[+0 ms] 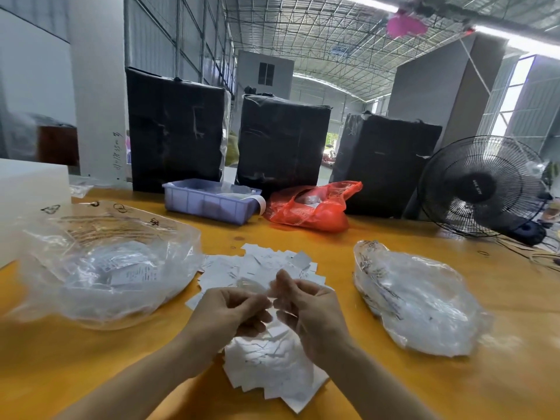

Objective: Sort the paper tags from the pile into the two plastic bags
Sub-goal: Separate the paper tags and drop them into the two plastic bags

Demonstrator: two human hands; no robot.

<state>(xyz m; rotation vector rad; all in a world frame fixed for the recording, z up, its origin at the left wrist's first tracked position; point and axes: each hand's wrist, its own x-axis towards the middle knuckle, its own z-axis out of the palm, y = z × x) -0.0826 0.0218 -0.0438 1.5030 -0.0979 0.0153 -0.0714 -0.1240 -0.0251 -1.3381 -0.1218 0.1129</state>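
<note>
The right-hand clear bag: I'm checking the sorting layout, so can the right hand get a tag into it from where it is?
Probably yes. The right hand sits just left of the right clear bag, with only bare table between them.

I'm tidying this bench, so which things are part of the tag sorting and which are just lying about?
In use: pile of paper tags, left clear plastic bag, right clear plastic bag, left hand, right hand.
Lying about: purple bin, red plastic bag, fan, black-wrapped bales.

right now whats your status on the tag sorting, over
Left hand and right hand together pinch a thin clear piece over the tag pile. Left bag and right bag lie open-side. Nothing blocking either.
</note>
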